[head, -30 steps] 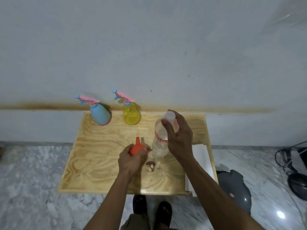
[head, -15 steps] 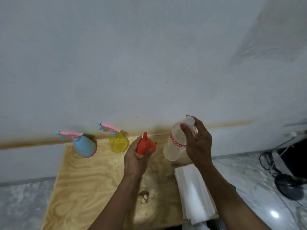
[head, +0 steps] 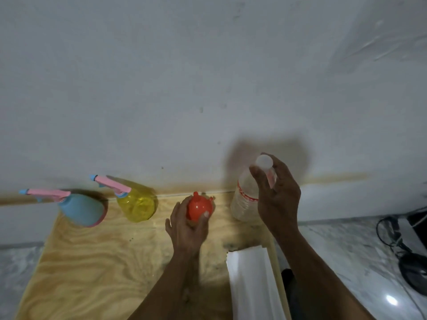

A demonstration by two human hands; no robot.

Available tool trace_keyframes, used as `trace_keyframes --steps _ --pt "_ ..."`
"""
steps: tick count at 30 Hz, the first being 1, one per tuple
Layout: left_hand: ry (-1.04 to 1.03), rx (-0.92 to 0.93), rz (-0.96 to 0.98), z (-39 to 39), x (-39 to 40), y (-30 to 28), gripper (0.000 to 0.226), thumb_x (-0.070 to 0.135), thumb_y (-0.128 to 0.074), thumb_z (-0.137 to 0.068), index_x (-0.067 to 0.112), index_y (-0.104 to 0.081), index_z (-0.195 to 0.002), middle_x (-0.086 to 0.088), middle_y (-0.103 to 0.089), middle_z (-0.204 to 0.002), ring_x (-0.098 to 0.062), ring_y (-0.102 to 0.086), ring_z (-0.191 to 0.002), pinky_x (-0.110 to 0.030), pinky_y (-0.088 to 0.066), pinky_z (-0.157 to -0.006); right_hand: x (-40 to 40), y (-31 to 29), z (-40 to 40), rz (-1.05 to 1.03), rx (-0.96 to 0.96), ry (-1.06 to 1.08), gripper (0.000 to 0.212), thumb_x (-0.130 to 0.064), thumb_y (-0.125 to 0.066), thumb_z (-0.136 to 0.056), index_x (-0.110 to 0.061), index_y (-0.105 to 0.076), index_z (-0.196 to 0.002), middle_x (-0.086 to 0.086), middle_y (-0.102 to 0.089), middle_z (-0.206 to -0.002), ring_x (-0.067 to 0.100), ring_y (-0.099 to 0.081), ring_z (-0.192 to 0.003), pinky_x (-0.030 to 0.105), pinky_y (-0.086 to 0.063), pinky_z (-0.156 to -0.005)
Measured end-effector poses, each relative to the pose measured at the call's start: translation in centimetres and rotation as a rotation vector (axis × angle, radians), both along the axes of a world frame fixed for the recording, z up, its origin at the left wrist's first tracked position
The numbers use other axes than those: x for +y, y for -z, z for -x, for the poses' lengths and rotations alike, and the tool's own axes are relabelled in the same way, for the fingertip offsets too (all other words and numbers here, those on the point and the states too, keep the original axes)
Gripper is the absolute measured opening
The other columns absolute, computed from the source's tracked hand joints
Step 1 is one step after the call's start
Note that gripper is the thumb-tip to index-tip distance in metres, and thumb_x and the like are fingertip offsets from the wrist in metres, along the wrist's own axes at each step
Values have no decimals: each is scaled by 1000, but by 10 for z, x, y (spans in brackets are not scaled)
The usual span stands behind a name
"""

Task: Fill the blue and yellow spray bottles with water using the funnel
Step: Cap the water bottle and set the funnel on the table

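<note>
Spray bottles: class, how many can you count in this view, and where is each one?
2. The blue spray bottle stands at the table's far left by the wall; the yellow spray bottle stands just right of it. None seem hidden.

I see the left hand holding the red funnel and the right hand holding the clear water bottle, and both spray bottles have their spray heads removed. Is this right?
Not quite. In the head view the blue spray bottle and yellow spray bottle both keep their pink spray heads on. The left hand holds the red funnel, and the right hand holds the clear water bottle.

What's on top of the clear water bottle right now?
A white cap sits on the clear water bottle, with the right hand wrapped around the neck. The hand covers the neck, so whether the cap is loosened cannot be seen.
</note>
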State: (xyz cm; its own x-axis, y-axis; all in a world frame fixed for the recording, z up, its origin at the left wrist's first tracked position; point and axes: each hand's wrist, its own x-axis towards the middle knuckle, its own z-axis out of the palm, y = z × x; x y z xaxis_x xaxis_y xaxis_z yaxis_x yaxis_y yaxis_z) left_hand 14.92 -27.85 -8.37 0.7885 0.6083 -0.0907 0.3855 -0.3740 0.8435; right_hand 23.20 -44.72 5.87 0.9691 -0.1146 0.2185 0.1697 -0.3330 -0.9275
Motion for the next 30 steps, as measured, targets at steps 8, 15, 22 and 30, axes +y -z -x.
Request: trace_keyframes --steps 8,15,22,30 --pt "-30 31 -132 -29 -6 25 54 63 -61 -79 41 -49 -127 24 -42 -115 -10 -42 -125 -33 -9 -106 5 5 -20 -3 -85 -37 36 -40 -68 -90 -23 -64 -121 -3 -69 -117 8 -62 -110 10 -44 -91" --pt "-8 161 -152 -40 -4 44 54 63 -63 -77 41 -44 -123 10 -52 -127 -23 -38 -137 -51 -14 -110 15 6 -23 38 -100 -51 42 -44 -67 -87 -20 -65 -121 -15 -62 -113 13 -60 -110 -2 -35 -87" --pt "-52 238 -186 -42 -5 40 59 41 -80 -75 30 -52 -126 3 -57 -126 -26 -41 -133 -50 -19 -109 15 6 -23 75 -72 -70 45 -49 -65 -87 -22 -61 -123 -16 -59 -114 15 -59 -112 9 -38 -87" --pt "22 230 -118 -38 1 27 71 46 -86 -63 40 -48 -123 18 -54 -109 -18 -51 -117 -39 -18 -92 11 2 -20 113 -11 -101 53 -49 -70 -86 -22 -58 -129 -6 -63 -126 14 -57 -116 28 -45 -95"
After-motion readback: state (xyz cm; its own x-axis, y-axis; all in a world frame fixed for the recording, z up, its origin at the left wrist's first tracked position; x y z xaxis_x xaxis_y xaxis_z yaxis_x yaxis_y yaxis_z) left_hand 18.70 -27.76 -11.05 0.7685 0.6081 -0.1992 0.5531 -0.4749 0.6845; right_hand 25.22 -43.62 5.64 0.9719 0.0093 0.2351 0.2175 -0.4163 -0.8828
